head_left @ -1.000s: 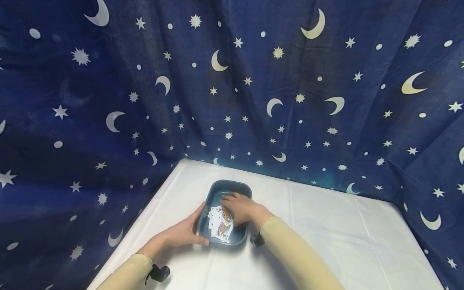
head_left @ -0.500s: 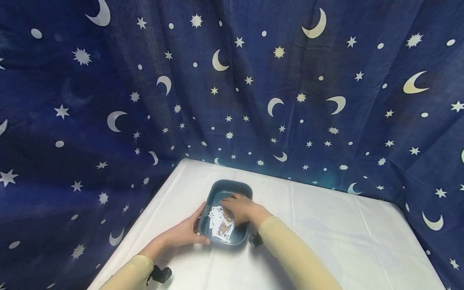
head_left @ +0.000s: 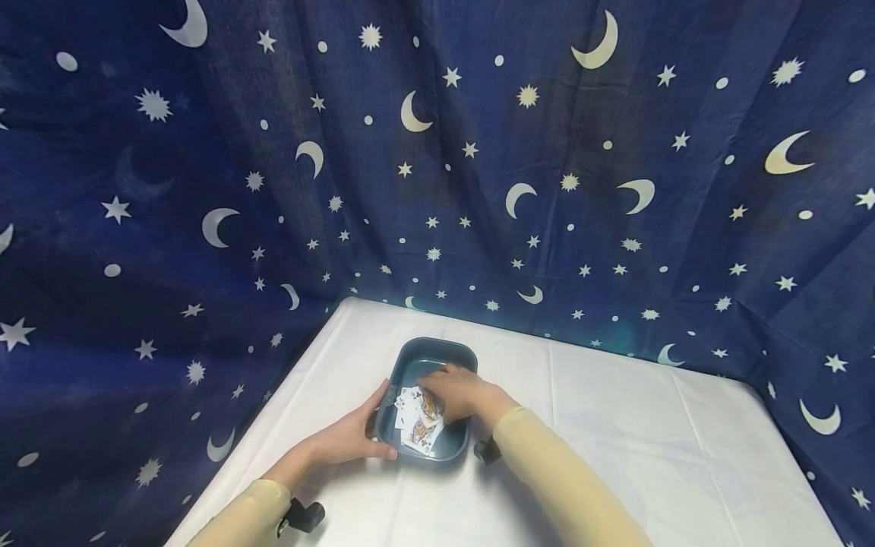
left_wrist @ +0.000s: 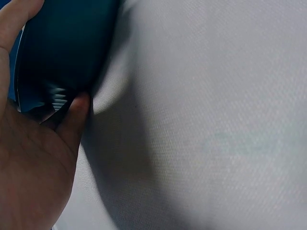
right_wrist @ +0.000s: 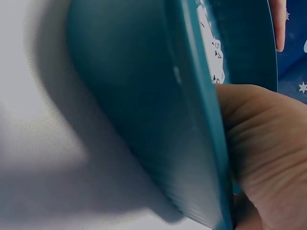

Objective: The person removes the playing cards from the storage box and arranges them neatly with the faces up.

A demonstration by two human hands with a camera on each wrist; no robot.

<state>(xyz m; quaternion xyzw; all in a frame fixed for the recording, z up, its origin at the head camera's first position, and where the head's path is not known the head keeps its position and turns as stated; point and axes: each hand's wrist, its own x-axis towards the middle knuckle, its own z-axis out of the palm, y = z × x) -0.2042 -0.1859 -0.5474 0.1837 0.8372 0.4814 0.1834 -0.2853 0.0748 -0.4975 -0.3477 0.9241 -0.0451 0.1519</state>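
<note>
While spread left hand (head_left: pixel 347 439) grips bin (head_left: pixel 434 348) of playing cards (head_left: pixel 414 422), right hand (head_left: pixel 462 393) inside, grip unclear.

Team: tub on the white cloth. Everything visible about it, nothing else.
The tub is blue-green, roughly rectangular, with rounded corners and a smooth rim; it looks like plastic. It stands open side up on the white cloth, longer sides running away from the person. The left grip holds its left side, reaching to the near left corner. The right grip reaches inside over the right rim; whether it touches the floor of the tub is hidden. Overlapping playing cards lie inside, toward the near end.
</note>
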